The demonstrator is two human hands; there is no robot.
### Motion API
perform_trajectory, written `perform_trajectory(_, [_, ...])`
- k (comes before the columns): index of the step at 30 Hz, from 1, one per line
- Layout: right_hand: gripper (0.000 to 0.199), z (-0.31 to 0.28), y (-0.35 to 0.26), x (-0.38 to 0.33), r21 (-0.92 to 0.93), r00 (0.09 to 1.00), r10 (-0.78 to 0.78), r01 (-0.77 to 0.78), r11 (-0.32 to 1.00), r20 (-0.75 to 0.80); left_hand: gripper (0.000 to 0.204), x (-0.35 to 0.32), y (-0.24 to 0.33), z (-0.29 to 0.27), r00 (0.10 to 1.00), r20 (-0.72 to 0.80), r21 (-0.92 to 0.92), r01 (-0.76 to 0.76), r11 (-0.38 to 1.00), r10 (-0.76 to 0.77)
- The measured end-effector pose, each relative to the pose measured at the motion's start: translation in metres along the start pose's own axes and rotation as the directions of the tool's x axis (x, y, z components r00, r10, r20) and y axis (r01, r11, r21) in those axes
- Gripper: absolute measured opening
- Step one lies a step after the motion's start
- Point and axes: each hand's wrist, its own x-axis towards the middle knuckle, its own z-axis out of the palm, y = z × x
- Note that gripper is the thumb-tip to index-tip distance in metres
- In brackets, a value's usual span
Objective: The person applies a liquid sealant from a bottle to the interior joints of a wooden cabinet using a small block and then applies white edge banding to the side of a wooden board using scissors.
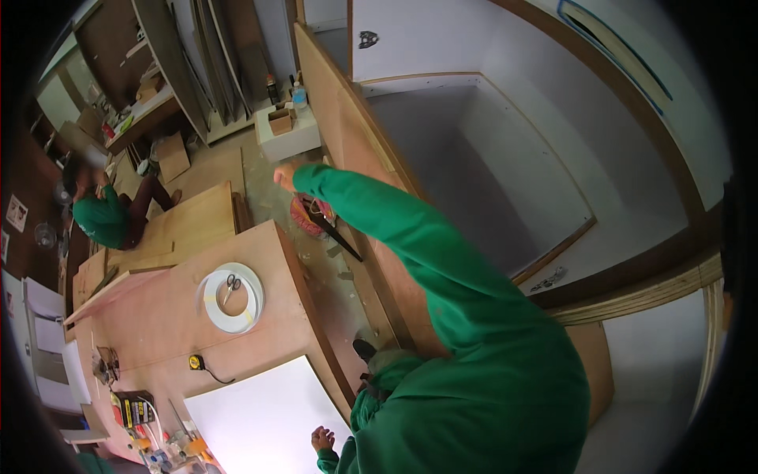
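My right arm, in a green sleeve, stretches toward the upper left. My right hand (287,175) at its end is closed, and whatever it may hold is too small to make out. Below it lies a pink patterned bundle (309,216) on the floor. Near the lower edge, my left hand (322,439) is over the white panel (260,403), its fingers bent but apart, with nothing visible in them. The panel lies on the wooden worktable (158,324). A white roll of edging strip (256,314) rests there too, with scissors (230,286) on it.
A yellow tape measure (196,363) and a cluster of tools and bottles (150,426) are on the table. A co-worker (106,213) sits beyond it. A wooden partition (347,126) runs along my right, and a white box (286,142) stands farther off.
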Motion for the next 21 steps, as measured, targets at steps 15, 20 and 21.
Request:
perform_trajectory(15, [0.033, -0.023, 0.117, -0.032, -0.002, 0.954, 0.225, -0.229, 0.973, 0.198, 0.019, 0.070, 0.079, 0.096, 0.947, 0.247, 0.073, -0.231, 0.970, 0.207])
perform_trajectory(20, [0.026, -0.045, 0.101, -0.028, 0.038, 0.987, 0.161, -0.162, 0.986, 0.014, 0.016, 0.112, 0.089, 0.124, 0.846, 0.437, 0.021, -0.349, 0.937, 0.305])
perform_trajectory(21, [0.026, -0.051, 0.093, -0.023, 0.033, 0.992, 0.117, -0.116, 0.993, -0.040, 0.016, 0.126, 0.094, 0.128, 0.823, 0.493, -0.078, -0.281, 0.956, 0.282])
